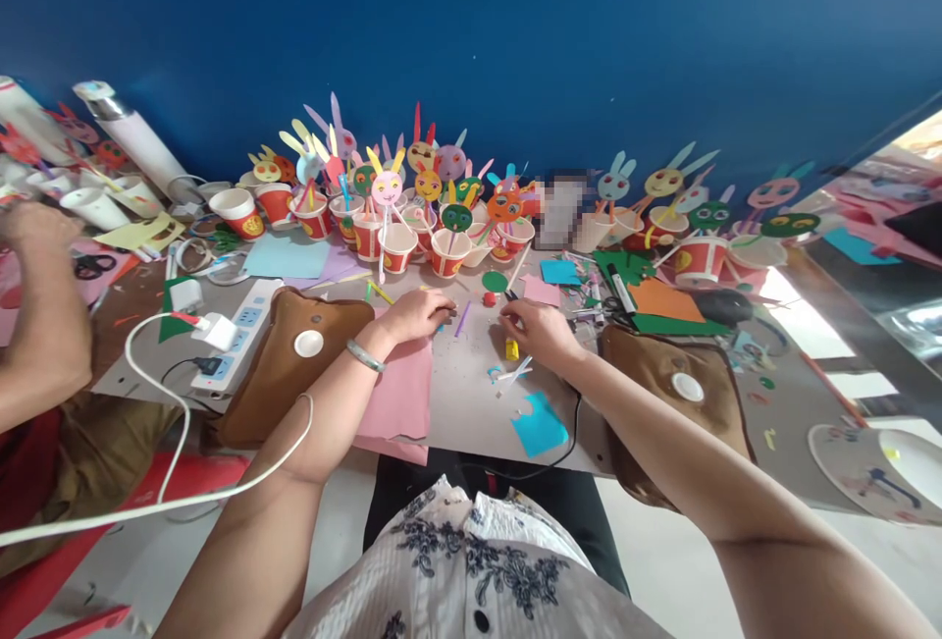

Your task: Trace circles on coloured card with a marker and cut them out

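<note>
Brown and soft-looking, a left bag [284, 379] lay below the left forearm, perhaps as padding. Pink paper [404, 374] came next. Above its far edge, the left hand [418, 315] bent its fingers towards the table; whether they pinched anything was hidden. Between the hands lay a purple strip [463, 319], probably put there for easy reach: slim, straight, its far end slanting right. Rabbit-faced cups [399, 248] stood beyond, seemingly out of the arms' way. The right hand [541, 330] had its fingers curled, their grip unclear, with a small, bright yellow piece [512, 350] just nearer. Further right was another brown bag [662, 369], likely matching padding.
</note>
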`<state>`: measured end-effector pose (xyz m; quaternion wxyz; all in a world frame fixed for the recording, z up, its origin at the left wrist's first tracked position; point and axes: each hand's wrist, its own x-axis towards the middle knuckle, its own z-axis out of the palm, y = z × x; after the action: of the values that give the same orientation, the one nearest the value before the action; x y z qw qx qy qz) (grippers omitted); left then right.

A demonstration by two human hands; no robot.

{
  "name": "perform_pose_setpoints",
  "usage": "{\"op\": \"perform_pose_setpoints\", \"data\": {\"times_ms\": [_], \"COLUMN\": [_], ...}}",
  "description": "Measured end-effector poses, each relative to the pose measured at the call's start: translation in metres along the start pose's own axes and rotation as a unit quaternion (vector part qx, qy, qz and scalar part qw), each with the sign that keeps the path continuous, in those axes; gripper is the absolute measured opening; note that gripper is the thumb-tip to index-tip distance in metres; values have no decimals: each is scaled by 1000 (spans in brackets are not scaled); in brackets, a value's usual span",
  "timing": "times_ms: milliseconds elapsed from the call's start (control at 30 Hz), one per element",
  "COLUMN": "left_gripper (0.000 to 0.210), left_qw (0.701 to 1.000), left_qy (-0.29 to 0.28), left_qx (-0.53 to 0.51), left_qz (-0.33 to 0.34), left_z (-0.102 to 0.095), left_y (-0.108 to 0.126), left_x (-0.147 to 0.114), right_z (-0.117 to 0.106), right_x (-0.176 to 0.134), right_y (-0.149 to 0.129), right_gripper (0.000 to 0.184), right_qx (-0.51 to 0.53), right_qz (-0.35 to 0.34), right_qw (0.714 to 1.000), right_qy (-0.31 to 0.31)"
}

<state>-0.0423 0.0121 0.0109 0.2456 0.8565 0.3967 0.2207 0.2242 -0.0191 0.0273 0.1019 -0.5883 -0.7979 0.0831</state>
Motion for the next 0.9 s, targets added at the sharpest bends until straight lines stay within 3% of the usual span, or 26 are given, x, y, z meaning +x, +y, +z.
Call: {"op": "perform_pose_setpoints", "data": {"times_ms": [133, 267, 400, 667, 900], "left_gripper": [26, 30, 32, 20, 23], "left_qw": [1000, 999, 999, 998, 997], "left_qy": [16, 33, 41, 48, 42], "left_qx": [11, 15, 5, -38, -70], "left_qz": [-6, -10, -10, -9, -13], "left_z": [2, 1, 1, 3, 3], "left_y": [-1, -1, 0, -2, 0], "left_x": [1, 2, 1, 2, 2], "right_z": [-26, -60, -79, -58, -48], "right_x": [-2, -6, -9, 19, 41], "right_y": [48, 95, 125, 140, 143], "right_gripper": [26, 31, 32, 33, 40], "right_qx": [-52, -91, -99, -80, -97], "right_qz": [141, 279, 345, 376, 420], "right_qw": [988, 955, 933, 920, 896], "right_qy": [36, 47, 29, -79, -107]}}
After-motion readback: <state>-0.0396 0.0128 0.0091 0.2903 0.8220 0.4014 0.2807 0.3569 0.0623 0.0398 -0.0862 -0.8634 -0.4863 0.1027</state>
